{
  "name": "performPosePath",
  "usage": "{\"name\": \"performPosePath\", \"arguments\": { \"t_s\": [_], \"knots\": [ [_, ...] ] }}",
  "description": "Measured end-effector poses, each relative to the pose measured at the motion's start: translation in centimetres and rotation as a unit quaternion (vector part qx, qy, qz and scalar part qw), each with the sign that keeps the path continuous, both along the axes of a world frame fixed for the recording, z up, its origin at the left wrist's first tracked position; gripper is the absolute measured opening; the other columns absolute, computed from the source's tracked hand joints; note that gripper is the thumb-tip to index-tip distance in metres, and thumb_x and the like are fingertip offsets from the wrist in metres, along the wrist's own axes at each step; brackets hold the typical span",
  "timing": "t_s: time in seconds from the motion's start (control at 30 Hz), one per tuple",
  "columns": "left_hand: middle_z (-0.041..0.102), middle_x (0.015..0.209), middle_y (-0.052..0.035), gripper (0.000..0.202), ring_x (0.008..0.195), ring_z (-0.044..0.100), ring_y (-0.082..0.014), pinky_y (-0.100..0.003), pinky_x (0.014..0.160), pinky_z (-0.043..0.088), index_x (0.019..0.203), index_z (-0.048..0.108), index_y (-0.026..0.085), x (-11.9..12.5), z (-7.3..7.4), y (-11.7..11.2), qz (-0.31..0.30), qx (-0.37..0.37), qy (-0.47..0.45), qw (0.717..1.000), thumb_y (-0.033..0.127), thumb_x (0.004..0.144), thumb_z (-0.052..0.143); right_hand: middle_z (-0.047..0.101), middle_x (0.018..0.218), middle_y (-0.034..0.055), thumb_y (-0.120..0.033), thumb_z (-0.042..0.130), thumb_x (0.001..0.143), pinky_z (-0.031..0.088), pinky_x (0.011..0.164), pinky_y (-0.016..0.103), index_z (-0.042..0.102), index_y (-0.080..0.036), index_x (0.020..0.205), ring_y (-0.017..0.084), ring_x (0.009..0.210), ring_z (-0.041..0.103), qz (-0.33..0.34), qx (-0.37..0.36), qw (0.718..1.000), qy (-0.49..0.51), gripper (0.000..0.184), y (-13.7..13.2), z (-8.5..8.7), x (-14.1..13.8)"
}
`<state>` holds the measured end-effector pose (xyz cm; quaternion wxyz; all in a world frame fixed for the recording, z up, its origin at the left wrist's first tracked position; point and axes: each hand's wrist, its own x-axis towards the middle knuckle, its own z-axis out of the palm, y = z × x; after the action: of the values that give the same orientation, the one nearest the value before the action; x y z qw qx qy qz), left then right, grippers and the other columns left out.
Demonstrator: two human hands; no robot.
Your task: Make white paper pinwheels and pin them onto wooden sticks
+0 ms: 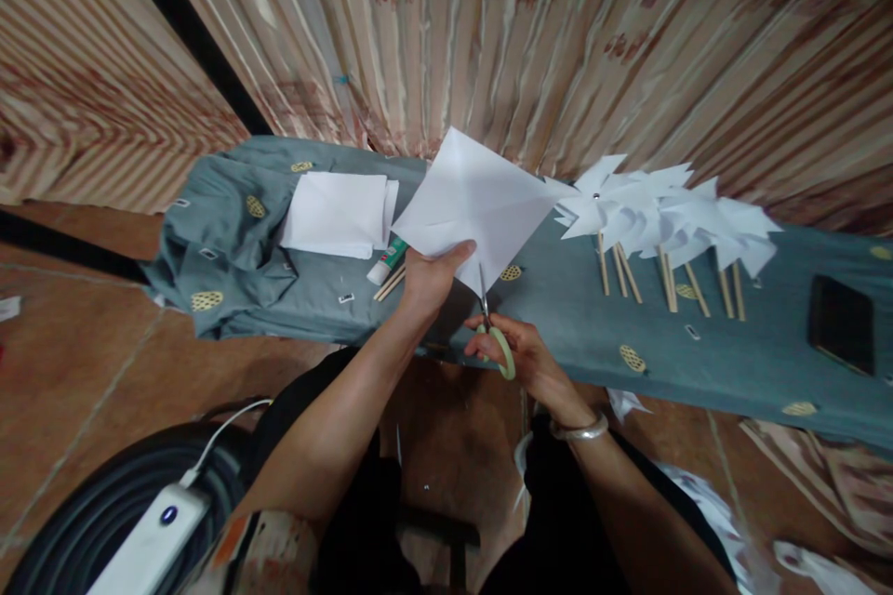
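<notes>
My left hand grips a square sheet of white paper near its lower edge, thumb on top. The sheet is turned cornerwise, and creases show on it. In my right hand is a pair of scissors with pale green handles, my fingers through the loops. The scissor blades point away from me and meet the sheet at its nearest corner. Just left of my left hand lie a green and white glue stick and a few thin wooden sticks, partly hidden by the hand.
A stack of white paper lies left on the cloth-covered bench. Several white paper pinwheels on wooden sticks lie right, beyond them a dark phone. A curtain hangs behind. A white power bank with a cable is lower left.
</notes>
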<state>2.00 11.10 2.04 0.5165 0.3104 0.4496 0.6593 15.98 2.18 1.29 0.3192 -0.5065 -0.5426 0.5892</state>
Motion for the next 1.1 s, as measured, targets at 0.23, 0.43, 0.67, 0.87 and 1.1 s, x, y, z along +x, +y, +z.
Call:
{"name": "performPosePath", "arguments": {
  "t_s": [0.23, 0.43, 0.67, 0.87, 1.1],
  "knots": [
    [0.076, 0.097, -0.0099, 0.061, 0.098, 0.071, -0.0282, -0.043, 0.096, 0.053, 0.112, 0.067, 0.013, 0.0, -0.28, 0.11, 0.001, 0.001, -0.001, 1.0, 0.024, 0.055, 0.087, 0.07, 0.08, 0.0028, -0.054, 0.067, 0.079, 0.046, 0.061, 0.025, 0.068, -0.019, 0.104, 0.014, 0.068, 0.061, 0.006, -0.002, 1.0, -0.008, 0.043, -0.05, -0.07, 0.12],
    [0.077, 0.092, -0.0086, 0.056, 0.094, 0.071, -0.0268, -0.04, 0.093, 0.054, 0.106, 0.069, 0.012, 0.01, -0.36, 0.19, 0.005, 0.008, 0.001, 1.0, 0.023, 0.054, 0.086, 0.069, 0.076, 0.002, -0.053, 0.07, 0.077, 0.045, 0.059, 0.025, 0.068, -0.018, 0.101, 0.014, 0.066, 0.06, -0.004, -0.002, 1.0, -0.002, 0.042, 0.01, -0.16, 0.02],
    [0.077, 0.096, -0.0103, 0.055, 0.092, 0.071, -0.026, -0.04, 0.09, 0.055, 0.105, 0.069, 0.013, -0.04, -0.16, 0.3, 0.009, -0.006, -0.009, 1.0, 0.023, 0.054, 0.086, 0.068, 0.073, 0.0008, -0.05, 0.073, 0.074, 0.047, 0.058, 0.024, 0.068, -0.019, 0.098, 0.013, 0.065, 0.061, -0.022, -0.028, 0.998, 0.043, 0.04, -0.05, -0.3, -0.37],
    [0.077, 0.098, -0.0103, 0.059, 0.088, 0.072, -0.0242, -0.038, 0.087, 0.056, 0.108, 0.068, 0.013, -0.12, -0.04, 0.43, 0.025, 0.006, -0.019, 0.999, 0.018, 0.052, 0.085, 0.069, 0.072, 0.0007, -0.048, 0.074, 0.073, 0.048, 0.059, 0.025, 0.068, -0.019, 0.098, 0.013, 0.064, 0.062, -0.031, -0.031, 0.998, 0.043, 0.038, -0.05, -0.38, -0.5],
    [0.077, 0.092, -0.0112, 0.053, 0.082, 0.072, -0.0233, -0.037, 0.084, 0.057, 0.101, 0.069, 0.011, -0.1, 0.02, 0.48, 0.031, -0.004, -0.023, 0.999, 0.02, 0.05, 0.085, 0.066, 0.067, -0.0008, -0.047, 0.078, 0.068, 0.046, 0.054, 0.023, 0.069, -0.018, 0.096, 0.012, 0.059, 0.06, -0.048, -0.048, 0.996, 0.058, 0.041, 0.02, -0.7, -0.71]
  ]
}}
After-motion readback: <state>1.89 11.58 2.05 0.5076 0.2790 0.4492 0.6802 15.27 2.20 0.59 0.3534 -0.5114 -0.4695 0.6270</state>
